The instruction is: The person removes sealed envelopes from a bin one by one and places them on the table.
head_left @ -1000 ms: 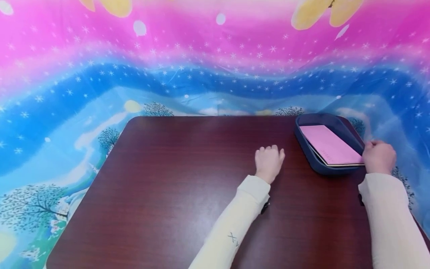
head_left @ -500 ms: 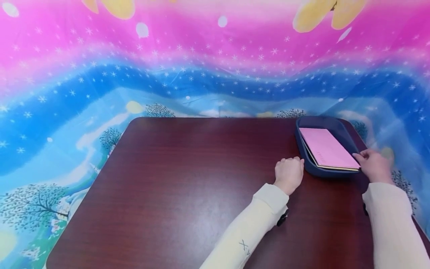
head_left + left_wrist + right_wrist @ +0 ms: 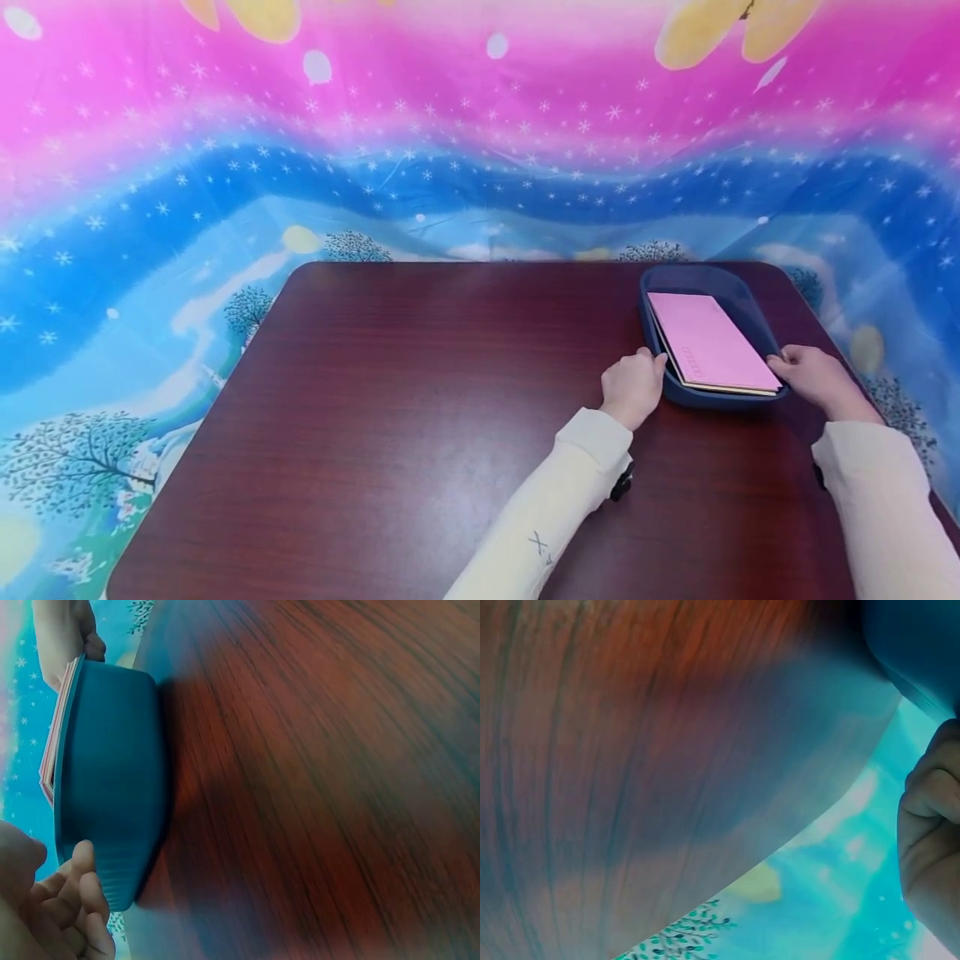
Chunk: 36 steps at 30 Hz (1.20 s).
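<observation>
A dark blue rounded bin (image 3: 720, 403) stands at the right back of the table. In it leans a stack of flat paper pieces, a pink envelope (image 3: 712, 337) on top and a pale yellow edge below. My left hand (image 3: 633, 387) grips the bin's left rim. In the left wrist view its thumb is at the rim and its curled fingers (image 3: 91, 892) are against the outer wall. My right hand (image 3: 817, 375) pinches the right rim near the front corner. In the right wrist view its curled fingers (image 3: 934, 795) show beside the bin; their tips are hidden.
The dark red-brown wooden table (image 3: 412, 375) has rounded corners, its right edge running close by my right hand. Behind it hangs a pink and blue patterned cloth (image 3: 480, 167). Long pale sleeves (image 3: 540, 500) cover both forearms.
My left hand has moved right to the bin's left side. My right hand has shifted left and nearer me along the right rim. The bin with its envelopes has slid left and slightly towards me.
</observation>
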### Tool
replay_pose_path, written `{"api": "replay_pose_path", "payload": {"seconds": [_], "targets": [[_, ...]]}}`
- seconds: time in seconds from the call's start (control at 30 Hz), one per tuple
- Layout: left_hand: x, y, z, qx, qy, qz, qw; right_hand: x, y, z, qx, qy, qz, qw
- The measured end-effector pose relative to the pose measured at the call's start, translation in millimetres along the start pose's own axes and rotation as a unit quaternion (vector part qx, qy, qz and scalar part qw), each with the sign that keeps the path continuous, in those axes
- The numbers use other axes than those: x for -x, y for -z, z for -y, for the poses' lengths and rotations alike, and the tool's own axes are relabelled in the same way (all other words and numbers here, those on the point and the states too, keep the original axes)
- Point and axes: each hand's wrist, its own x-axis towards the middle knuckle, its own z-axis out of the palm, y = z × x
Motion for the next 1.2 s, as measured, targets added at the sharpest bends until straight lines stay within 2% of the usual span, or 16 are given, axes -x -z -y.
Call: {"api": "replay_pose_path", "payload": {"seconds": [0.17,0.33,0.47,0.73,1.07,1.2], "targets": [[-1.9,1.8,5.5,0.016,0.007,0.015,0.9997,2.9,-4.3,9.4,0.008,0.006,0.005,0.9999],[-5.4,7.0,11.0,0.02,0.022,0.06,0.9978,7.5,-8.9,20.5,-0.001,-0.024,0.022,0.9995],[-7.5,11.7,21.4,0.029,0.028,0.09,0.9952,12.2,-14.5,33.7,-0.013,-0.046,0.033,0.9983],[-1.1,22.9,61.3,0.057,0.018,0.106,0.9925,15.2,-33.9,69.7,-0.008,-0.052,0.022,0.9984],[9.1,40.4,107.0,0.082,0.029,0.116,0.9894,14.7,-57.5,116.7,-0.034,-0.064,-0.001,0.9974],[12.9,47.8,124.3,0.09,0.042,0.11,0.989,12.5,-65.1,135.7,-0.038,-0.065,0.001,0.9972]]}}
